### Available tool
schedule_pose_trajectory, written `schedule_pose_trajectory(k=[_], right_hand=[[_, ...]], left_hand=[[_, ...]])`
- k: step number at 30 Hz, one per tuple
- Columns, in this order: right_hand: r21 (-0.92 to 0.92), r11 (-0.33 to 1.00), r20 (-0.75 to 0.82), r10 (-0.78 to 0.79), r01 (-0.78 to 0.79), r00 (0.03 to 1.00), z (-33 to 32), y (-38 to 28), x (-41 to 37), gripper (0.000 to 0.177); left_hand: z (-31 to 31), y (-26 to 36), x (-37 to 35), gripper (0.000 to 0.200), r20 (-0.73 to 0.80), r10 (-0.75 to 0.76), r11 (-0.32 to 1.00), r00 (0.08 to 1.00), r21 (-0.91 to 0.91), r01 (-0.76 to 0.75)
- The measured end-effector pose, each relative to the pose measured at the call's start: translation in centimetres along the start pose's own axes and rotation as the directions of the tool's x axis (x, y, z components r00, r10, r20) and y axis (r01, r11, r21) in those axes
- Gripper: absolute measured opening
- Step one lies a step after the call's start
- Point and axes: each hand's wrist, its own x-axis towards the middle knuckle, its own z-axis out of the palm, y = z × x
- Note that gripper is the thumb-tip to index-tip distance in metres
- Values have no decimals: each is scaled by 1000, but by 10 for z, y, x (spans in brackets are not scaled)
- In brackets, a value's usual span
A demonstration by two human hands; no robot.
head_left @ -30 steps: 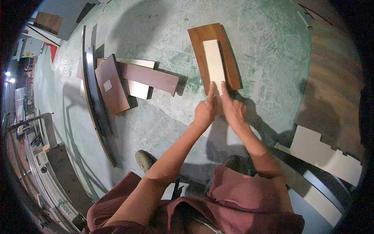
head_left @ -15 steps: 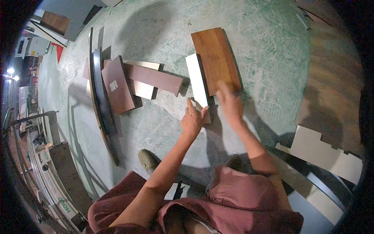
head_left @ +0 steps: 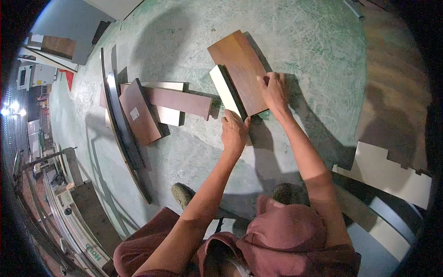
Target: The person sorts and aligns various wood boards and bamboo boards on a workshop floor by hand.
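A brown wood-grain board (head_left: 242,69) stands out in the middle of the floor, turned at a slant. Against its left side lies a narrow white board (head_left: 224,88) with a dark edge. My left hand (head_left: 235,131) is closed over the near end of the white board, thumb on the right side and fingers on the left. My right hand (head_left: 276,92) grips the right edge of the brown board, its fingers bent over that edge. Part of the white board's near end is hidden under my left hand.
Left of the hands lie a mauve strip (head_left: 180,101), a brown panel (head_left: 138,113) with a white label, and long dark strips (head_left: 121,120). A notched white panel (head_left: 387,168) rests at the right. Machinery rails (head_left: 78,226) run along the far left.
My right hand has moved from the brown board's near end up to its right edge and taken hold. The brown board now slants more to the left. My left hand stays at the white board.
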Motion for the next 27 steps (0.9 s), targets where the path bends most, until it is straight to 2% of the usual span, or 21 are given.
schedule_pose_trajectory(k=[2,3,7,8,9,10,11,12,13,14,15,16,17,19,20,22,23,24,26,27], right_hand=[[29,999,18,-17,16,1000,-3,-10,1,38],[169,984,78,48,-61,996,-3,-14,3,37],[252,967,61,19,-34,998,-13,-20,-2,39],[237,970,115,25,-52,993,-10,-19,-4,41],[219,973,168,42,-78,985,-10,-18,-6,43],[251,963,331,15,-103,943,-21,-22,-5,46],[275,949,478,3,-153,878,-31,-22,-4,49],[355,928,333,-12,-113,943,-15,-9,-15,49],[358,931,276,-31,-72,961,-21,-6,-24,48],[395,914,256,-14,-91,966,-33,-4,-36,47],[402,913,136,16,-70,991,-40,2,-55,43],[363,919,187,90,-154,978,-73,-5,-79,39],[256,954,215,104,-158,971,-100,-6,-99,37],[143,979,84,131,-142,988,-122,8,-149,35],[91,984,48,147,-151,988,-137,7,-174,34],[86,981,-54,177,-172,983,-161,8,-233,37],[53,973,-39,227,-225,973,-178,6,-259,38],[19,963,-24,270,-270,963,-194,-1,-289,39],[-238,871,-98,419,-430,903,-206,-2,-351,38],[-222,807,-61,549,-548,833,-220,-13,-381,39]], left_hand=[[2,-6,1,51,-14,45,999,999,-11,-46],[2,-8,2,50,-9,56,998,998,-25,-57],[6,-18,3,51,-18,90,996,996,5,-90],[13,-29,8,51,-12,99,995,995,0,-100],[26,-50,17,56,-31,170,973,985,-154,-173],[21,-50,18,62,-47,242,921,969,-303,-245],[16,-53,18,57,-53,266,890,962,-370,-266],[3,-48,10,49,-10,181,906,983,-386,-171],[10,-70,21,46,-5,241,857,971,-468,-215],[-2,-68,20,40,92,261,757,961,-638,-145],[-6,-73,23,37,53,222,736,974,-664,-131],[-10,-78,25,35,15,182,713,983,-690,-122],[-12,-100,48,39,166,267,776,949,-622,-110],[-34,-58,35,43,91,356,732,930,-646,-217],[-44,-35,28,44,129,256,667,958,-741,-79],[-55,-30,43,48,162,348,764,923,-619,-180],[-61,-14,40,52,211,318,791,925,-596,-136],[-51,-15,53,55,101,405,679,909,-699,-225],[-29,-25,91,58,-60,538,533,841,-749,-394],[-25,-13,87,58,-54,551,519,833,-759,-393]])
